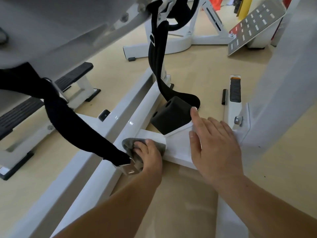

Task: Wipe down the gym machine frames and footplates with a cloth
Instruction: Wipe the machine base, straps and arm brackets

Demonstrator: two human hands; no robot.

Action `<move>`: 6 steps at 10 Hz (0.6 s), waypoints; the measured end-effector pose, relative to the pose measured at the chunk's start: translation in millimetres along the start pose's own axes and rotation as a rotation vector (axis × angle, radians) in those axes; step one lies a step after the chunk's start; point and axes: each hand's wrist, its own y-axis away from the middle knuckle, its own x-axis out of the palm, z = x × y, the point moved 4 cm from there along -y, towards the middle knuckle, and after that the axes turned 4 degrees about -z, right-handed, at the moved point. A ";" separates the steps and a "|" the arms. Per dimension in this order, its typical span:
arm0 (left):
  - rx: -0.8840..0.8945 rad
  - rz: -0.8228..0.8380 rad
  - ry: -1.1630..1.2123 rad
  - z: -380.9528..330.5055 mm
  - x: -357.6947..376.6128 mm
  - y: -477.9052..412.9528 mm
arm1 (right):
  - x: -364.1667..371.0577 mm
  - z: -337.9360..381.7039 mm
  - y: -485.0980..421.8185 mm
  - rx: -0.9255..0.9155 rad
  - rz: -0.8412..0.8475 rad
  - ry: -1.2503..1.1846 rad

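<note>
A black strap (82,127) with a metal buckle (130,167) hangs across my left hand (149,158), and a black foam block (169,115) sits on the pale wood floor (197,71) just beyond the white frame (178,146), with stepped black footplates (22,110) off to the left. The grey cloth (130,143), crumpled, lies on the frame's cross bar near its junction with the long rail. My left hand clutches it against the bar, while my right hand (216,148) rests flat and unclenched on the frame beside it.
</note>
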 end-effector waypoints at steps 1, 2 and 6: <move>-0.014 -0.007 0.029 -6.2 15.1 13.5 | 0.7 0.7 -1.1 0.017 -0.006 0.019; 0.052 0.088 0.250 27.0 41.1 30.0 | 0.4 3.5 -0.5 0.026 0.000 0.027; 0.092 -0.115 -0.130 25.3 35.0 21.0 | -2.7 3.9 0.0 0.018 0.064 0.040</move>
